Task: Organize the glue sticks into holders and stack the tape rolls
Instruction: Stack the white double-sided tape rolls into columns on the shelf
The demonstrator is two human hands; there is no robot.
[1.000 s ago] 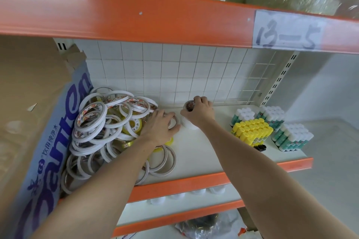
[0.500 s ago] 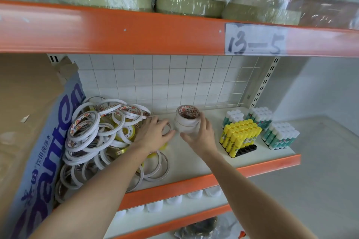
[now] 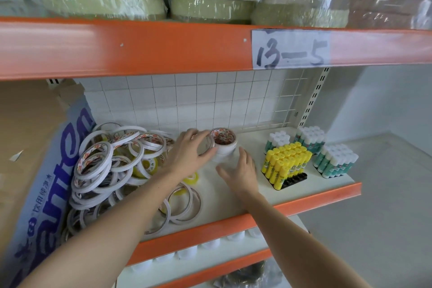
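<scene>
White shelf board (image 3: 233,203) with orange front edge is sitting under an orange beam carrying a handwritten label (image 3: 291,50) reading 13-5; wire grid panel (image 3: 210,98) is backing it. Cardboard box (image 3: 35,170) with blue print is leaning at the shelf's left end. Loose pile of tape rolls (image 3: 112,161) is lying just beside the box, spilling toward the front edge. Short stack of tape rolls (image 3: 223,147) is standing mid-shelf near the back. Yellow glue sticks (image 3: 286,163) are standing in a black holder (image 3: 295,180) toward the right end, white-capped green glue sticks (image 3: 335,162) grouped behind and right of them. Left hand (image 3: 189,154) is curling fingers round a single roll, pressing it against the stack's left side. Right hand (image 3: 240,170) is hovering in front of the stack, fingers spread and relaxed, holding nothing.
</scene>
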